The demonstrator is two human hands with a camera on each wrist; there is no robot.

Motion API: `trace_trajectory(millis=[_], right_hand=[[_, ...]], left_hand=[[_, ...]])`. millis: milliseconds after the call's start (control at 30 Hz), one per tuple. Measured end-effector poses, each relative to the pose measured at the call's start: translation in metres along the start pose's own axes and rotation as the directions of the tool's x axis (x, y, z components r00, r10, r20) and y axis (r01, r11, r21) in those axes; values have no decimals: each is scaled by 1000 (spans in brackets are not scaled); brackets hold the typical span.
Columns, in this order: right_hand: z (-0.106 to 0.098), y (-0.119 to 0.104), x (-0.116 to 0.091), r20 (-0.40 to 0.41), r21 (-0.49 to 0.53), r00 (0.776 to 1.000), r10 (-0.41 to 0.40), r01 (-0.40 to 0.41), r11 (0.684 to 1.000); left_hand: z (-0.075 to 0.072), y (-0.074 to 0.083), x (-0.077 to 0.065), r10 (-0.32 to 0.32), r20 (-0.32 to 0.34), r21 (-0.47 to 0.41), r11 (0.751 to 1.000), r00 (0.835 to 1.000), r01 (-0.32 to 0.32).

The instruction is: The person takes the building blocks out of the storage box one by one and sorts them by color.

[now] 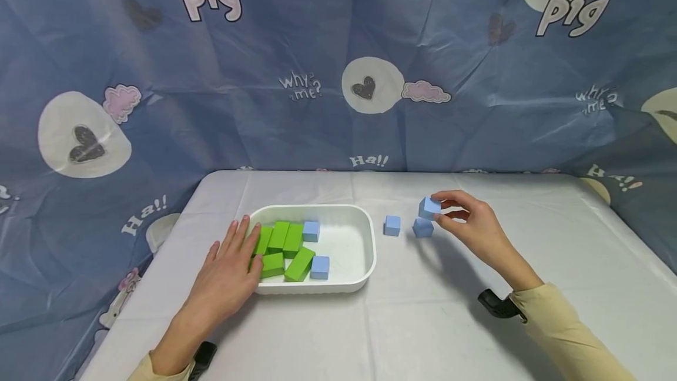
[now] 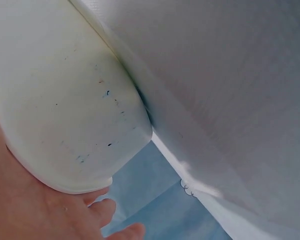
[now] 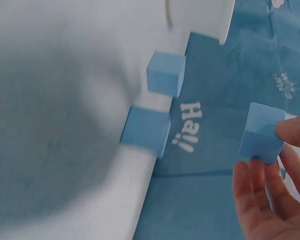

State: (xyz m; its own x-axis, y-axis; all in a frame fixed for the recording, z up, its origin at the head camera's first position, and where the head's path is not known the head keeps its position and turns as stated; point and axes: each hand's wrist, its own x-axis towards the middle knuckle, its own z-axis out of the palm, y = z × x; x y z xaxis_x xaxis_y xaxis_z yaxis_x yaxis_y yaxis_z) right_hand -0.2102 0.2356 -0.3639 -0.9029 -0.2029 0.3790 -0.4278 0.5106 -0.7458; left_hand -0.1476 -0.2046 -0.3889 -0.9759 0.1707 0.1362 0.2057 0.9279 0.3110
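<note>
We spread our left hand (image 1: 226,269) against the white tray's (image 1: 346,246) end while our right hand (image 1: 478,231) pinched a blue cube (image 1: 427,208) above the table (image 1: 402,322), apparently mid-pick-up, the next move seemingly calling for a carry clear of two neighbouring cubes (image 1: 392,226) (image 1: 422,230).

The white rounded oblong tray (image 1: 346,246), its left end touched by the left hand (image 1: 230,266), holds green rectangular blocks (image 1: 300,264) at mixed angles in its left half and two light-blue cubes (image 1: 319,267) near its middle; beyond the tray's right end sit two loose blue cubes (image 1: 392,226), while the right hand (image 1: 478,228) pinches a raised blue cube (image 1: 429,208)
</note>
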Motion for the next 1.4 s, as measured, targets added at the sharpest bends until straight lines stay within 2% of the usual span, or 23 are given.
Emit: trace_trajectory(millis=[333, 567, 933, 1133, 1400], right_hand=[[-15, 22, -7, -17, -87, 998, 59, -60, 994], [-22, 27, -6, 1, -97, 997, 80, -79, 992], [-28, 48, -8, 71, -151, 990, 124, -112, 982], [-29, 57, -8, 143, -187, 977, 160, -132, 973], [-30, 65, -9, 192, -186, 963, 189, -153, 971]], left_hand=[[0, 1, 0, -6, 0, -11, 1000, 1000, 6], [1, 0, -1, -3, -14, -21, 1000, 1000, 3], [1, 0, -2, 3, -25, -9, 1000, 1000, -3], [1, -1, -2, 0, -23, -7, 1000, 1000, 0], [1, -1, -2, -2, -25, -15, 1000, 1000, 1]])
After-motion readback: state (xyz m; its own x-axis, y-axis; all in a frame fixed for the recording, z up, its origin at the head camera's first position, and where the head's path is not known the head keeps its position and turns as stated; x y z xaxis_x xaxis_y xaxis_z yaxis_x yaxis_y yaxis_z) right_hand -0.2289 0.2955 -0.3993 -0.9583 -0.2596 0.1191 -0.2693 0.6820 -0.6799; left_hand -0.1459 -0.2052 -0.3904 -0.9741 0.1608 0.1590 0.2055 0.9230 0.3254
